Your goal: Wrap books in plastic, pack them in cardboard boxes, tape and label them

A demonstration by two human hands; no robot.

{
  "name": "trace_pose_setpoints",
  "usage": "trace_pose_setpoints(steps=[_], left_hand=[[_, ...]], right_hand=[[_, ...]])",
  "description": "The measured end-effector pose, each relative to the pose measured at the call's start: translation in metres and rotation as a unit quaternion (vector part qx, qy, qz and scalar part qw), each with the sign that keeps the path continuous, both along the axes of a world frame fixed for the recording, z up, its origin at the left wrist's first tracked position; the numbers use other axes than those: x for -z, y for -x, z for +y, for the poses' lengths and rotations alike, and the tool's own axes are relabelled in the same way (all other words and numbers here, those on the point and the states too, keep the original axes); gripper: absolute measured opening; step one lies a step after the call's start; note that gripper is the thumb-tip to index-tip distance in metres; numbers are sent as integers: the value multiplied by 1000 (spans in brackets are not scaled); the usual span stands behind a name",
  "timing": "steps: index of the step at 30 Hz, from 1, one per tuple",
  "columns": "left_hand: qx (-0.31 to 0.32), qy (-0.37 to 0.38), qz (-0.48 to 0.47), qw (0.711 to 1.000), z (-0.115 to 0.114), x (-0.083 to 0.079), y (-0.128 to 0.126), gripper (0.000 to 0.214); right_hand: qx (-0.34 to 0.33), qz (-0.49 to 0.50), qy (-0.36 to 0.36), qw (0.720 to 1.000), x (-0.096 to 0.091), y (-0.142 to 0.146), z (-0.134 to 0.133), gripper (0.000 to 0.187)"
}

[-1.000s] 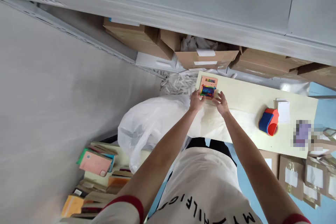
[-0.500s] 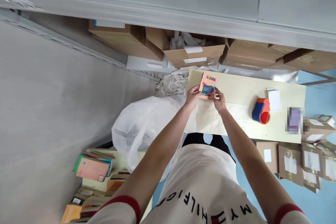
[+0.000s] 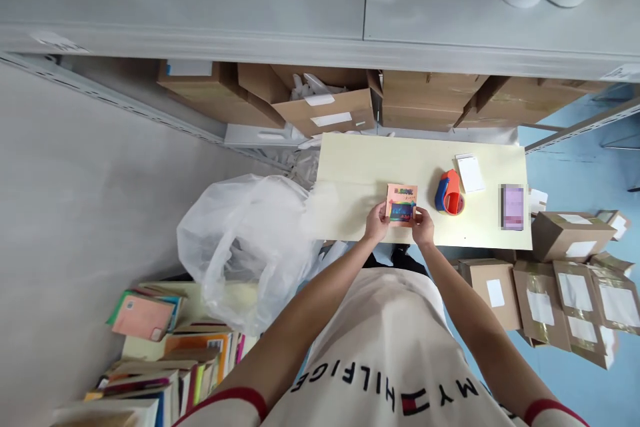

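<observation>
A small pink book (image 3: 401, 192) with a rainbow-coloured picture on its cover is held level above the cream table (image 3: 360, 159), near its front edge. My left hand (image 3: 377, 223) grips the left edge, and my right hand (image 3: 423, 227) pinches the lower right corner. Just right of the book a red and blue tape dispenser (image 3: 449, 193) stands on the table. Beyond it lies a stack of white paper slips (image 3: 470, 173). A blurred-out purple object (image 3: 513, 207) rests by the table's right end.
A big clear plastic bag (image 3: 240, 240) bulges at the table's left. Rows of books (image 3: 190, 373) fill the lower left. Labelled cardboard parcels (image 3: 540, 303) are piled on the right. Behind the table, a grey shelf (image 3: 250, 7) overhangs open cardboard boxes (image 3: 330, 113).
Both hands have drawn the book closer to my body, toward the table's front edge. My view has shifted, so the table appears further left. The grip on the book stays.
</observation>
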State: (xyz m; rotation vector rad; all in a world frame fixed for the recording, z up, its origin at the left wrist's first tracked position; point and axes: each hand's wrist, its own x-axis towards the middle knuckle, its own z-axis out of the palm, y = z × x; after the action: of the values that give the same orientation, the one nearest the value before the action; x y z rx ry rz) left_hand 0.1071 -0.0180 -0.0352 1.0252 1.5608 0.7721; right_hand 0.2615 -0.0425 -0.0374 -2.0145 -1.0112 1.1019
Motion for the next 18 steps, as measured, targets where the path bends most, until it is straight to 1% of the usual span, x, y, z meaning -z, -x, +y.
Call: trace_pose_setpoints(steps=[2,4,8,14,16,18], left_hand=[[28,-1,38,999,-7,6,-15,47],[44,0,67,997,-12,10,-27,48],[75,6,118,990,-15,14,-41,49],[133,-13,187,973,-22,10,-39,55],[168,-28,201,965,-25,7,-37,55],[209,-40,229,950,-26,5,-37,52]], right_hand=[[-7,-25,12,1000,5,-15,-8,36],[-12,-27,13,999,10,-26,-12,34],[-24,-20,6,999,21,-39,-15,37],[-55,-44,-7,997,33,-40,-16,40],[-75,-82,-17,994,34,-40,-21,42],[-85,-132,-30,987,33,-40,-28,46]])
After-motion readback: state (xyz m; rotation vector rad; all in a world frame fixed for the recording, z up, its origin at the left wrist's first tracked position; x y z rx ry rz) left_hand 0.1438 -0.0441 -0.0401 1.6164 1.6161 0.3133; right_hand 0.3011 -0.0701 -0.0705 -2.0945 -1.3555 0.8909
